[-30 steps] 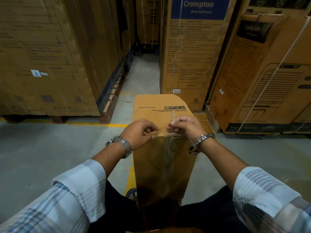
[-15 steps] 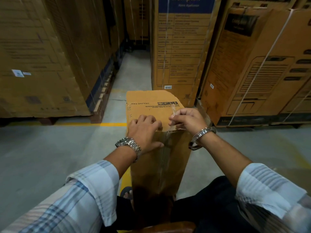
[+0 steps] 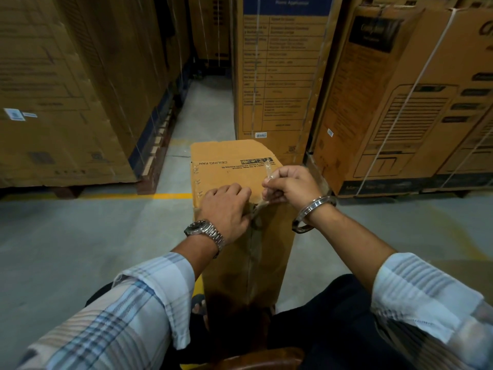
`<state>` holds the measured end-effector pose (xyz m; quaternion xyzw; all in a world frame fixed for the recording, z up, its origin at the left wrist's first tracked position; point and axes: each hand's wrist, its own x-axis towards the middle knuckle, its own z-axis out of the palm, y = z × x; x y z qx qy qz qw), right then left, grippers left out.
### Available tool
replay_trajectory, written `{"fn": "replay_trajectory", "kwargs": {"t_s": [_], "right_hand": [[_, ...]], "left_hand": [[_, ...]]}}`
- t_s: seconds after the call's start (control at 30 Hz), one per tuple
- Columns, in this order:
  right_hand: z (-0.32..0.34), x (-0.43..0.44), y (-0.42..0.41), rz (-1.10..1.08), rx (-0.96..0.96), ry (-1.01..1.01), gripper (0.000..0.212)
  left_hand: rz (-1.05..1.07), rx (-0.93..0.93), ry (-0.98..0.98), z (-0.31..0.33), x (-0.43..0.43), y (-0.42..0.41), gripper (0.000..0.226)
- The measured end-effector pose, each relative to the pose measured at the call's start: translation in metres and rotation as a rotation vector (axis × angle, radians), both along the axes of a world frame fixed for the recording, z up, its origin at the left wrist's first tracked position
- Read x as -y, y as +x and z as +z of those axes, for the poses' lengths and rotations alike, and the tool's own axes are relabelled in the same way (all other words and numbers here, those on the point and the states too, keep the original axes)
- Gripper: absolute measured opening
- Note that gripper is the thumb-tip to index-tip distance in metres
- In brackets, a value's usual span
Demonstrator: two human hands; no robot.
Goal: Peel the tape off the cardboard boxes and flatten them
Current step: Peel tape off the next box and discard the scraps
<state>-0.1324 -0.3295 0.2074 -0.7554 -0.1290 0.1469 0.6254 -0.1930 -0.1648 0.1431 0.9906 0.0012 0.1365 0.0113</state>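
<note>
The tall, narrow cardboard box (image 3: 266,263) stands upright on the concrete floor (image 3: 80,249) between the seated person's knees, its far flap (image 3: 226,153) lifted and printed "CEILING FAN". The left hand (image 3: 226,209) holds the box's upper left edge, fingers bent over the fold and thumb on the near face beside the centre seam (image 3: 250,263). The right hand (image 3: 292,184) is closed, pinching a strip of clear tape (image 3: 268,170) that runs down to the seam, where it clings. The box looks light and probably empty, stiff along its creases but easy to buckle, so bracing it near the seam seems wise. The tape is thin, glossy and sticky, likely to tear or curl on itself; a pinch low down, near where it leaves the board, should serve best. Big matte brown cartons (image 3: 280,76) stand beyond.
</note>
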Motion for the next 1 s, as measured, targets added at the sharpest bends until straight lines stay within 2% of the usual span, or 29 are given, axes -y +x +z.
{"fn": "replay_trajectory", "kwargs": {"t_s": [0.27, 0.37, 0.47, 0.6, 0.73, 1.0], "right_hand": [[0.001, -0.004, 0.007, -0.057, 0.159, -0.031, 0.015], [0.000, -0.009, 0.013, -0.146, 0.179, -0.050, 0.015], [0.001, -0.017, 0.016, -0.160, 0.109, -0.079, 0.015], [0.006, -0.027, 0.009, -0.024, -0.048, -0.043, 0.013], [0.010, -0.022, 0.002, -0.020, -0.102, -0.067, 0.007], [0.013, -0.027, 0.000, -0.058, -0.137, -0.139, 0.013]], "left_hand": [[-0.036, 0.005, 0.011, 0.001, 0.001, -0.001, 0.039], [-0.050, 0.000, 0.008, 0.001, 0.002, -0.003, 0.038], [-0.037, -0.009, 0.006, 0.002, 0.003, -0.005, 0.041], [-0.006, -0.023, 0.014, 0.012, 0.003, 0.004, 0.050], [-0.008, -0.040, 0.062, 0.003, 0.002, 0.014, 0.066], [-0.016, -0.040, 0.114, -0.006, -0.003, 0.018, 0.058]]}}
